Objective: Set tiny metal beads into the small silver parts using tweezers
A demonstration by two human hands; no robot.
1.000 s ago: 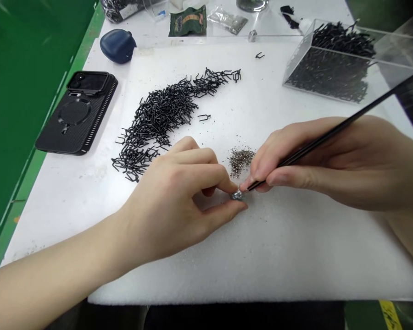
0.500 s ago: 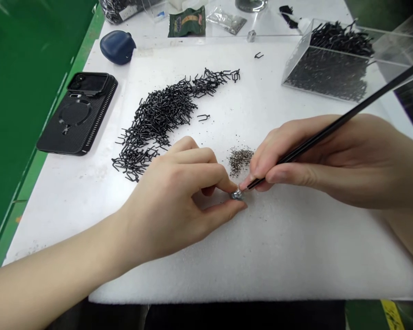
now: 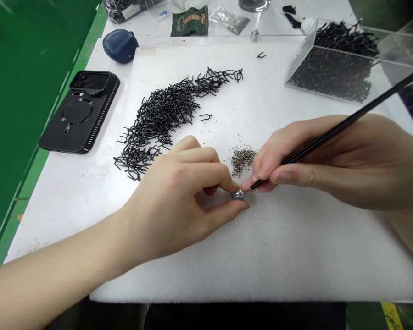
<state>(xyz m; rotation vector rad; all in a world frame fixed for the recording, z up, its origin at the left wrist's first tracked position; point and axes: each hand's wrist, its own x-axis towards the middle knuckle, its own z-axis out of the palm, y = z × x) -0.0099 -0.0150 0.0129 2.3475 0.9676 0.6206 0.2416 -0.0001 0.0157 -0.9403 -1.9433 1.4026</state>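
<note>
My left hand pinches a small shiny metal piece between thumb and forefinger, resting on the white foam sheet. My right hand grips a long thin black stick like a pen, its tip touching the metal piece. Just behind the fingertips lies a little heap of tiny glittering grains. A long pile of black bent wire clips stretches across the foam behind my left hand.
A black phone lies face down at the left edge, a dark blue pouch behind it. A clear box full of black clips stands back right. A green packet and plastic bags sit at the far edge.
The view has shifted slightly; both hands stay in the same pinch and grip on the metal piece and the stick.
</note>
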